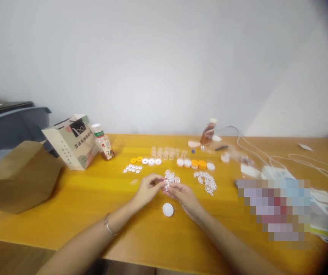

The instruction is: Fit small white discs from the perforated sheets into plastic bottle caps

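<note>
A: Grip?
B: Left hand [149, 188] and right hand [184, 196] pinched one white part [166, 185] above the table [141, 238], in from its front edge's middle.
A: Technique?
B: Light fingertip pressure probably suited so small a piece.

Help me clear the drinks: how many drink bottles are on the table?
2 visible: a green-banded bottle beside the patterned bag, left, and another bottle at the back, right of centre. The pixelated patch could hide more.

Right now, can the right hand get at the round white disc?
Probably yes: nothing covers the white disc, which lies close to the right hand, though that hand is occupied with a small white piece.
</note>
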`<control>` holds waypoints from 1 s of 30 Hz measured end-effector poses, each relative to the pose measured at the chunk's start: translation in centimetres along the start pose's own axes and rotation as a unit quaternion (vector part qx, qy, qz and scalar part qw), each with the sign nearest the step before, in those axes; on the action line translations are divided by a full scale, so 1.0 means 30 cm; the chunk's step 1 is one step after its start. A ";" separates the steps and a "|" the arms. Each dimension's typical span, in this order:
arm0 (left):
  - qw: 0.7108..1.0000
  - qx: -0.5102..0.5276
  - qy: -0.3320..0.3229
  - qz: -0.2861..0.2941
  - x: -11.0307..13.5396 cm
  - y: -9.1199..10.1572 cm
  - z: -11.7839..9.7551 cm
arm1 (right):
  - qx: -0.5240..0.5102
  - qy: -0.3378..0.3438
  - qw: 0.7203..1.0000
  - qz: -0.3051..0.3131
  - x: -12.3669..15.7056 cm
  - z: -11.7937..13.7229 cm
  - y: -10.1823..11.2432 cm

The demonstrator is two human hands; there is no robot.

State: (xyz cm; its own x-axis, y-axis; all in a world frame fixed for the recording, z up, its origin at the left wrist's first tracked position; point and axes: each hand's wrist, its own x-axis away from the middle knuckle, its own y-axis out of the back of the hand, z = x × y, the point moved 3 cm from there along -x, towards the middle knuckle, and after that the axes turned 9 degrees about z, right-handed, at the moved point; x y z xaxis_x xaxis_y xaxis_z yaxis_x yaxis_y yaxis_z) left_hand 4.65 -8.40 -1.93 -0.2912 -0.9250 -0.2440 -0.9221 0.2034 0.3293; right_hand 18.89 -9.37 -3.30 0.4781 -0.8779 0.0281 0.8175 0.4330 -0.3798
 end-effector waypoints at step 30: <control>0.996 0.081 -0.011 0.046 0.006 -0.020 -0.005 | 0.091 0.020 0.996 -0.009 0.007 0.020 -0.007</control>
State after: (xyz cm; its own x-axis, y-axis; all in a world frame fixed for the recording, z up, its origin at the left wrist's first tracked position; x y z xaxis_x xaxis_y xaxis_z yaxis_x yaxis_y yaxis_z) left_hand 5.20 -8.75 -2.04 -0.3810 -0.8928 -0.2401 -0.9194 0.3385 0.2003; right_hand 19.03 -9.52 -2.66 0.4530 -0.8915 -0.0050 0.8719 0.4442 -0.2063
